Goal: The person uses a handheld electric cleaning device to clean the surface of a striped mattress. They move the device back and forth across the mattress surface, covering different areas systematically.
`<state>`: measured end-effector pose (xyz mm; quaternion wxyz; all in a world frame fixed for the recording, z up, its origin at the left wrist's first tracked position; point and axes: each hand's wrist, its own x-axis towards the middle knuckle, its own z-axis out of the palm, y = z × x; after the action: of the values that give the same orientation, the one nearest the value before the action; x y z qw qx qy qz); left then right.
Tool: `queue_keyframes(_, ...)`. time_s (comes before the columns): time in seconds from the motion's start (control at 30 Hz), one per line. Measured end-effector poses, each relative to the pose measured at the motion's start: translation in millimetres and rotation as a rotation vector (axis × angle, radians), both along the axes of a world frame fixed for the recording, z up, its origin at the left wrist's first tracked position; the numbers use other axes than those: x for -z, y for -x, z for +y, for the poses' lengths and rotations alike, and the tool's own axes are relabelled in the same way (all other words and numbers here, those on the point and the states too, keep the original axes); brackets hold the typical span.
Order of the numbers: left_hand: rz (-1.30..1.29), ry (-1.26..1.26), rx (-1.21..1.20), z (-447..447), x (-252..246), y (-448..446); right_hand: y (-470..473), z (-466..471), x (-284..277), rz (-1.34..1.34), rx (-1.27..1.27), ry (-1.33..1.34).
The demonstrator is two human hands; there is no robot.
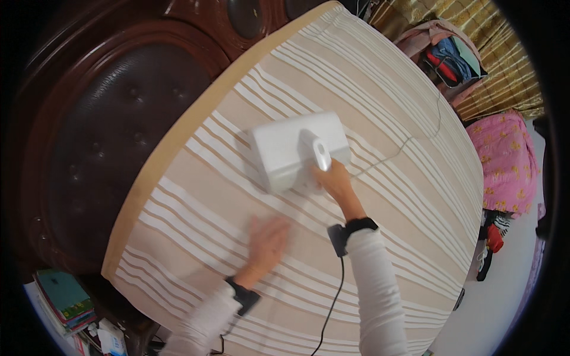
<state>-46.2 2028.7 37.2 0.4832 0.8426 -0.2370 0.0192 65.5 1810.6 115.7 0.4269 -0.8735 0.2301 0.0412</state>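
Note:
A white handheld mattress vacuum cleaner (pixel 294 147) rests on a bed covered with a beige and white striped sheet (pixel 213 178). My right hand (pixel 334 178) is closed around its handle, coming from the near side. A thin pale cord (pixel 396 153) runs from beside the vacuum across the sheet to the upper right. My left hand (pixel 268 240), blurred, is over the striped sheet nearer to me, fingers spread and holding nothing. Both wrists wear black bands with small boxes and black cables. The vacuum hides its own underside and the sheet below it.
A dark tufted headboard (pixel 133 133) with a carved wooden frame borders the bed at left. Stacked books (pixel 64 296) and a tissue pack (pixel 111 338) lie at lower left. At right are a container of folded clothes (pixel 449 62), a pink floral cloth (pixel 507 162) and gold curtains (pixel 503 58).

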Motion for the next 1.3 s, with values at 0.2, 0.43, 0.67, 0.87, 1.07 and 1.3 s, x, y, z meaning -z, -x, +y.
queue_keyframes(0.2, -0.390, -0.286, -0.108, 81.6, -50.1, -254.3, -36.6, 26.0, -0.3, 0.022, 0.206, 0.185)
queue_keyframes(0.43, -0.254, -0.613, -0.009, 32.1, -9.0, -282.3, -92.6, 27.3, 13.3, -0.012, 0.397, 0.371)
queue_keyframes(0.67, -0.298, -0.693, -0.085, 39.3, 32.1, -265.5, -186.8, 1.3, 17.3, 0.010, 0.534, 0.465)
queue_keyframes(0.87, -0.117, -0.687, -0.051, 32.8, 20.8, -269.8, -271.4, -36.3, 24.3, -0.060, 0.570, 0.523)
queue_keyframes(1.07, -0.013, -0.731, -0.025, 31.7, 31.3, -273.8, -374.2, -93.4, 23.0, -0.091, 0.532, 0.504)
queue_keyframes(1.3, -0.067, -0.734, -0.052, 32.0, 34.1, -270.8, -416.0, -127.3, 18.3, -0.021, 0.393, 0.290)
